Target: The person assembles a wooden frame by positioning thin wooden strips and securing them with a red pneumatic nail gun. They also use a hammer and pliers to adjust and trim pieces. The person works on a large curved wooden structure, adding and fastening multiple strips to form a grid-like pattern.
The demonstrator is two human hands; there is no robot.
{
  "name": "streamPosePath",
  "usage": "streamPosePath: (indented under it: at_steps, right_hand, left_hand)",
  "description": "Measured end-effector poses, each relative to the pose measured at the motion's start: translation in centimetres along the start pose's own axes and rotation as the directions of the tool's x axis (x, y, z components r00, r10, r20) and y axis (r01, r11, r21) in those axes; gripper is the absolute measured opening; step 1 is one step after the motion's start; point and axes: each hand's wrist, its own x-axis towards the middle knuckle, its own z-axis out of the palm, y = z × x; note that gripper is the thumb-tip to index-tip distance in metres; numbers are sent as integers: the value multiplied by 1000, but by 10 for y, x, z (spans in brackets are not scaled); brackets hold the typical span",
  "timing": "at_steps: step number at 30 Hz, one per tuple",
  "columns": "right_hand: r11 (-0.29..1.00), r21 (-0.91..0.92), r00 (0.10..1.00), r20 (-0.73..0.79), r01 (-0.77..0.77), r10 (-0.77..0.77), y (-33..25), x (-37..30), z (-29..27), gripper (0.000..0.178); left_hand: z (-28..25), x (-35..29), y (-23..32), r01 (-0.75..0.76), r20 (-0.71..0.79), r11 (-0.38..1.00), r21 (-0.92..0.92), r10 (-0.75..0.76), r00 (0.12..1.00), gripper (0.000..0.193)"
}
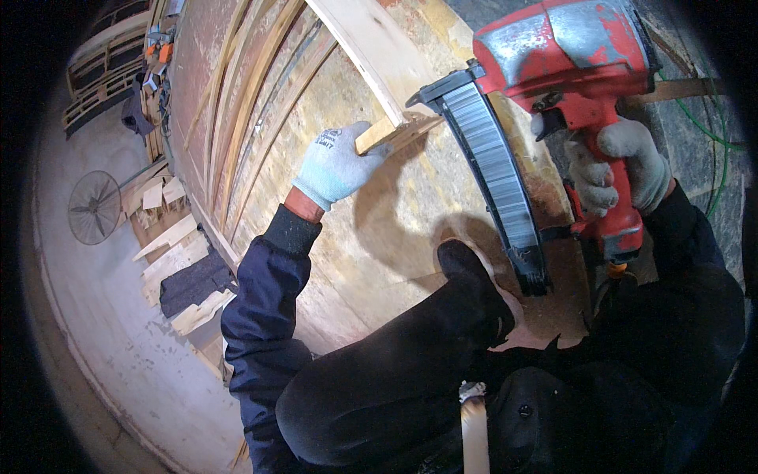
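My right hand (632,162), in a pale work glove, is wrapped round the handle of a red and grey nail gun (564,51). Its long, slanted magazine (489,158) is filled with a strip of close-set metal fasteners. The gun's dark nose is beside the end of a pale plank (365,59), which runs in from the top edge; whether they touch, I cannot tell. My gloved left hand (339,162) is closed on a short wooden block (375,137) at that plank's end. The block's far end meets the plank.
Long thin wood strips (260,75) lie on a large stained board (339,276), where my dark boot (466,265) also rests. At left are a round fan (94,207) and wood offcuts (170,253). A green hose (722,150) hangs at right. A burning cigarette (474,434) juts up from the lower edge.
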Motion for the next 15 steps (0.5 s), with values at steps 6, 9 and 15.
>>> streamPosePath:
  at_steps: [6, 9, 15]
  right_hand:
    - [998, -57, 999, -11, -40, 39, 3, 4, 4, 54]
    - [997, -38, 998, 11, -67, 67, 3, 6, 5, 54]
    - [998, -56, 996, 84, -2, 7, 0, 7, 10, 52]
  left_hand:
    - [-1, -1, 0, 3, 10, 1000, 13, -3, 1000, 37]
    - [0, -1, 0, 2, 5, 1000, 7, -2, 1000, 36]
    - [-3, -1, 2, -13, 12, 1000, 11, 13, 1000, 33]
